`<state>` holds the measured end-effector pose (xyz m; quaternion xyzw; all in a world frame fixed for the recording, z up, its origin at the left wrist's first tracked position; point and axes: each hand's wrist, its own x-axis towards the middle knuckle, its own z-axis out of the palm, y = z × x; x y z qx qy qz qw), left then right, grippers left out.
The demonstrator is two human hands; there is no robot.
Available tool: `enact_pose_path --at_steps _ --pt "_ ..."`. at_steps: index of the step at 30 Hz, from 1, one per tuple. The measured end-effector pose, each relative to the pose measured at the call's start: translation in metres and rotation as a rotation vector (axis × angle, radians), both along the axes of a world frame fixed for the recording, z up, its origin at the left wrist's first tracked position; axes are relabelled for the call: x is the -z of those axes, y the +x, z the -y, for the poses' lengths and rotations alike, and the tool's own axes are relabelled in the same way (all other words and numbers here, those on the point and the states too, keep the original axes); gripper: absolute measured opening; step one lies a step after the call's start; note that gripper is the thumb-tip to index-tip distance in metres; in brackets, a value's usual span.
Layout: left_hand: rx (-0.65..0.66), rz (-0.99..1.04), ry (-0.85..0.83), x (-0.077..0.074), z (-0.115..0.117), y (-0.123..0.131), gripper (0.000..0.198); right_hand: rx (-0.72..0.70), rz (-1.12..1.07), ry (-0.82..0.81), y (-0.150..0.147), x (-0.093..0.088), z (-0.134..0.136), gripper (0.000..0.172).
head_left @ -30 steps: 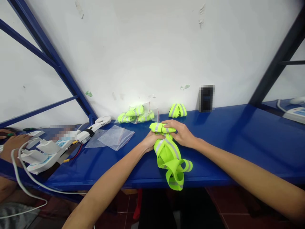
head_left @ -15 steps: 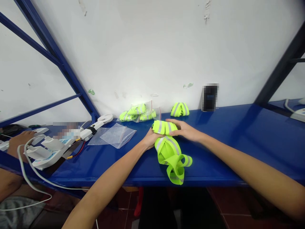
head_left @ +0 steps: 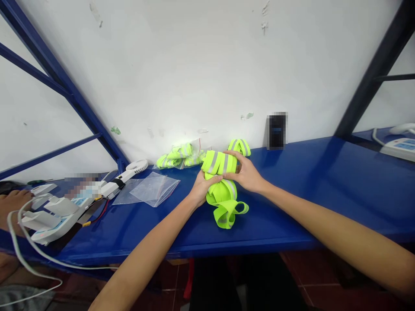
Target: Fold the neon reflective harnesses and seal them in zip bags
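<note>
Both hands grip a folded bundle of neon-yellow reflective strap (head_left: 219,163) with silver stripes, held above the blue table. My left hand (head_left: 201,186) closes on its lower left side, thumb across the front. My right hand (head_left: 244,172) pinches its right end between thumb and fingers. Just below the bundle, more yellow strap (head_left: 223,192) hangs or lies in loose loops toward the table's front; whether it joins the held bundle is hidden. Behind my right hand, another folded strap bundle (head_left: 240,146) rests by the wall, partly covered.
Bagged yellow straps (head_left: 177,155) lie against the wall. Clear zip bags (head_left: 155,188) are flat on the blue table (head_left: 311,185). A white handheld fan (head_left: 136,166), a power strip (head_left: 61,220) with cables and another person's hand (head_left: 14,205) are at left. A dark phone-like object (head_left: 276,131) leans on the wall.
The held bundle has been raised and tipped, so more of its striped face shows. The loose loops have shifted up a little with it. The whole view has moved slightly.
</note>
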<state>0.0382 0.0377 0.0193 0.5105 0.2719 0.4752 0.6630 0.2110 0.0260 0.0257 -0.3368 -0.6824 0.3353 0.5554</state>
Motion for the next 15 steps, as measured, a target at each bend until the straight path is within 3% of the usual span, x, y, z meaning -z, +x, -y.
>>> enact_pose_path --at_steps 6,15 --pt "0.015 -0.124 0.026 0.0035 -0.0005 0.0016 0.061 0.126 0.126 0.135 -0.0009 0.0022 0.0024 0.059" --pt "0.074 -0.245 -0.064 0.0028 -0.0035 -0.0053 0.049 0.079 0.060 0.077 0.0028 -0.0046 0.0012 0.062"
